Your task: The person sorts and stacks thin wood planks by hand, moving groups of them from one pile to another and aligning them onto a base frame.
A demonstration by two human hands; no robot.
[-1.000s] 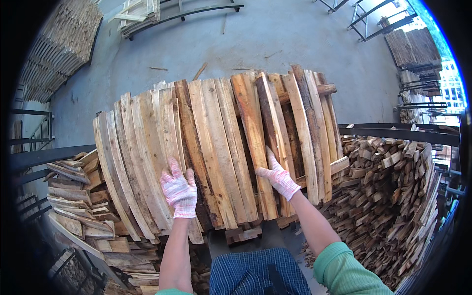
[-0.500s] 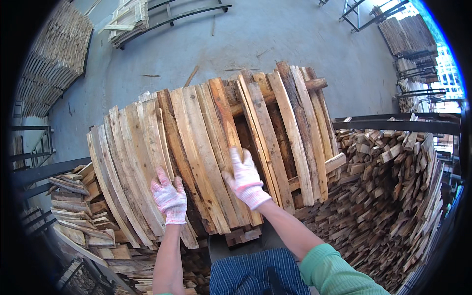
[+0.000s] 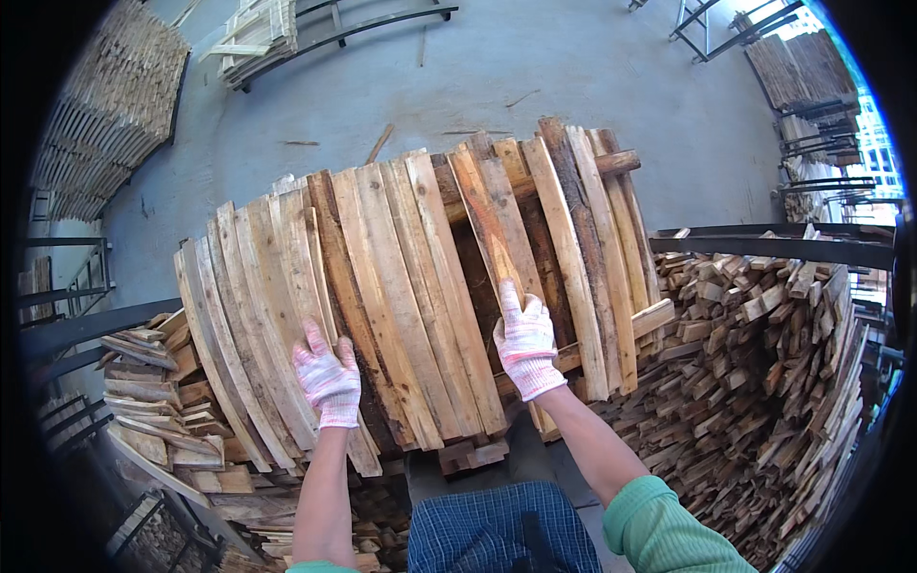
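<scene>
A row of long, rough wooden planks (image 3: 382, 286) lies side by side in front of me, running away from my body. My right hand (image 3: 528, 342), in a white and pink knit glove, is closed around the near part of a reddish-brown plank (image 3: 485, 215). That plank lies right of a dark gap in the row, on or against a paler plank (image 3: 513, 220). Further left, my gloved left hand (image 3: 327, 379) rests on the planks with fingers extended and thumb apart, beside a narrow strip (image 3: 318, 272). Its palm side is hidden.
A crosswise timber (image 3: 619, 162) runs under the planks' far ends. Cut wood pieces (image 3: 745, 382) are heaped on the right, with another pile (image 3: 181, 411) at the left. Dark metal bars (image 3: 783, 246) flank the row. Stacked boards (image 3: 115, 105) stand beyond, on the grey floor (image 3: 535, 67).
My right hand has moved right with the reddish-brown plank, across to the right side of the gap. The dark gap now shows further left. My left hand has hardly moved.
</scene>
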